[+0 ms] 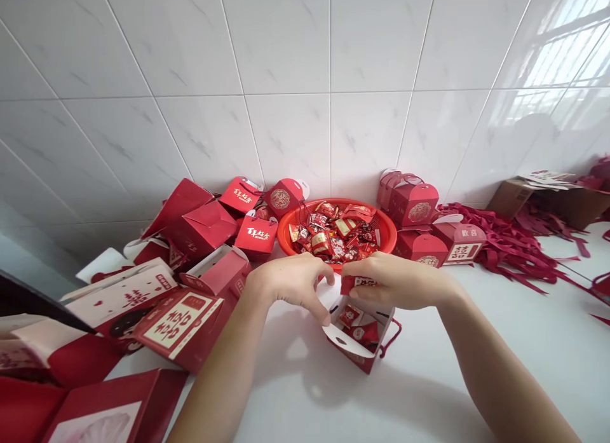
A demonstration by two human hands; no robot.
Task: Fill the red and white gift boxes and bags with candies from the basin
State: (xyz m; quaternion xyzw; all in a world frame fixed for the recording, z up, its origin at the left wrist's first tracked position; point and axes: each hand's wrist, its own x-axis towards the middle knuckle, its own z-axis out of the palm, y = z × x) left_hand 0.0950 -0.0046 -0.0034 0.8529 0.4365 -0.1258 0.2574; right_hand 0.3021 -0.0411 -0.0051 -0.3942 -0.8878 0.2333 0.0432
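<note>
A small red candy box point(365, 360) stands with its lid flaps apart on the white table, a dark red cord handle point(391, 339) at its right side. Inside lie a few red-wrapped candies point(350, 316). My left hand point(290, 281) curves around the box's left side, its thumb on the white front flap and its fingers by the back flap. Above the box's far edge, my right hand point(400, 281) pinches a small red packet point(349, 285) with pale print, partly hidden by the fingers. Behind both hands sits an orange-red basket point(391, 230) of wrapped candies.
Red gift boxes point(190, 319) and bags crowd the left side. More closed boxes point(414, 204) stand right of the basket. Dark red ribbons point(505, 246) spread toward a cardboard box point(512, 198) at the far right. A tiled wall point(286, 138) bounds the back.
</note>
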